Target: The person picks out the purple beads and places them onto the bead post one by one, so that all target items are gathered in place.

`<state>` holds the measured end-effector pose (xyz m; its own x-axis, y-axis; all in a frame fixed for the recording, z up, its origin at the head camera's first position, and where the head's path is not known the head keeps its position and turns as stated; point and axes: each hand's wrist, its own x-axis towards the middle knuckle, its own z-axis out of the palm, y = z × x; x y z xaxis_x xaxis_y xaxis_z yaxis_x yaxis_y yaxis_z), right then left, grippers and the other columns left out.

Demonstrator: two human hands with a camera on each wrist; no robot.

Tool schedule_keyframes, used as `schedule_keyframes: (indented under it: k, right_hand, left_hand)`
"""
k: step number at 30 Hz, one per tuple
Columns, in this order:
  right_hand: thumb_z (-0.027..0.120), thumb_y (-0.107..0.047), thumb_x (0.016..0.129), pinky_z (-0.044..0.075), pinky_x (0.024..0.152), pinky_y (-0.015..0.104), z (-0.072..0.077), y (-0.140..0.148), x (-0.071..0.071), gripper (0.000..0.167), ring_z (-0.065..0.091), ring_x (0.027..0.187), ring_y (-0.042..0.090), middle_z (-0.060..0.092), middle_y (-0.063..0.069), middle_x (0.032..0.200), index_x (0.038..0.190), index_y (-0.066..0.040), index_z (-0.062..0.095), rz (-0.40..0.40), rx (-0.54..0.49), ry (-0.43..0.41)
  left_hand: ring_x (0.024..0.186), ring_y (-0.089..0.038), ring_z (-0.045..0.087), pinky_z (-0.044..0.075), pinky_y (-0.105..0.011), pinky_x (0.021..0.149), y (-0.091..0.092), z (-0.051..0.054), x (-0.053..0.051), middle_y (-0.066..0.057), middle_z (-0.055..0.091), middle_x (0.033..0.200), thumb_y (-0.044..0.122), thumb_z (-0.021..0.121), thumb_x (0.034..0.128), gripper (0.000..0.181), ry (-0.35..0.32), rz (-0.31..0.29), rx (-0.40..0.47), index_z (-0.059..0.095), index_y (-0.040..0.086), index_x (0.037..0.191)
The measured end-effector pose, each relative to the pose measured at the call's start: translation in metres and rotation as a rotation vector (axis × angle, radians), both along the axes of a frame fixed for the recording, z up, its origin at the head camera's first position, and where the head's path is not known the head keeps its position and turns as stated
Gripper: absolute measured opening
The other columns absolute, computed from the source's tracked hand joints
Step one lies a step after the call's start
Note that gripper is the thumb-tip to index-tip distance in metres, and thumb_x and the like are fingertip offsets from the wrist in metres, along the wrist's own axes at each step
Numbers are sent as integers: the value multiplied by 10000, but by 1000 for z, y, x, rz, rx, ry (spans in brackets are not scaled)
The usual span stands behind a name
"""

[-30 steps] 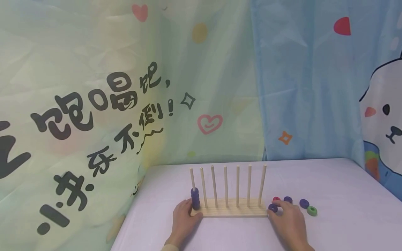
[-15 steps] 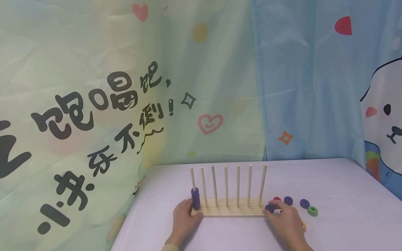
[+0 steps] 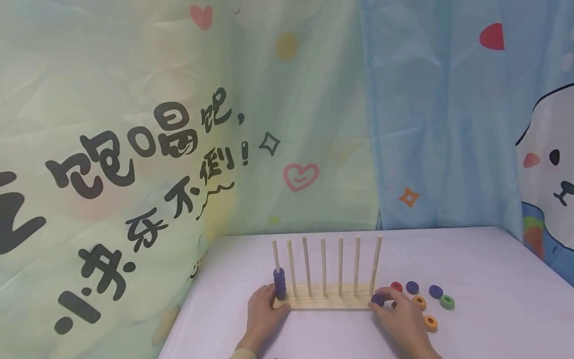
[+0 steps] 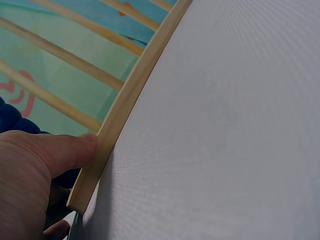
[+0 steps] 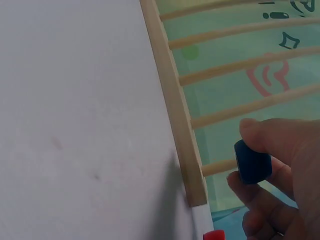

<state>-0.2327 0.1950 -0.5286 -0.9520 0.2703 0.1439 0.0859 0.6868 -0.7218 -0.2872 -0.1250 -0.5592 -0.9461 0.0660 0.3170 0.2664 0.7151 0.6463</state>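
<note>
A dark blue bead point(image 3: 377, 299) sits in the right hand point(image 3: 400, 319), pinched between thumb and fingers, close by the right end of a wooden rack point(image 3: 332, 302); the right wrist view sets it in front of the last rod point(image 3: 375, 265), though whether the two touch I cannot tell. That grip is narrow and near the bead's edge, so a knock against the rod could well twist the bead or pop it loose, and its hole cannot be made out. At the opposite end, the left hand point(image 3: 265, 315) holds the base, thumb against the front edge and the other fingers partly hidden; should that hold slacken, a sideways push would probably make the rack slide or swivel. Beside it, blue beads point(image 3: 279, 284) are stacked on the leftmost rod. Beyond the right hand, one red point(image 3: 396, 286), one green point(image 3: 446, 302), two blue and two orange beads lie loose on the white-covered bench point(image 3: 327, 336). The orange pair point(image 3: 430, 323) are nearest the hand, where a careless knuckle might set them rolling.
</note>
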Motion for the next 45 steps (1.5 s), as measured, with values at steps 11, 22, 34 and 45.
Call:
schedule_keyframes:
  k: [11,22,34,45]
  right_hand:
    - [810,-259,769,492,751,316,-6,-25,5,337,597,859,126,720,-21,1019,1073,-167,696,89,-12,42]
    - [820,-270,769,447,626,205,-4,-47,11,321,514,720,66,685,-115,941,1060,-196,706,149,-78,52]
    - [825,-227,744,458,612,202,-12,-66,16,288,532,669,38,630,-149,803,1009,-218,713,212,-172,18]
    - [833,-285,727,490,666,206,-16,-74,20,333,554,746,14,666,-129,875,1030,-212,715,300,-147,56]
  left_hand:
    - [1268,-363,489,286,-572,1110,1,0,0,-102,642,1263,267,770,764,518,-1,8,6,650,93,1237]
    - [1269,-362,489,288,-572,1110,1,0,-2,-105,637,1269,281,770,753,537,2,10,0,648,86,1238]
    - [1261,-373,496,295,-568,1108,0,0,-1,-112,641,1262,291,777,753,545,9,6,0,648,82,1239]
    - [1260,-376,493,296,-567,1106,-1,-1,-1,-126,638,1260,293,772,756,555,11,3,1,642,59,1242]
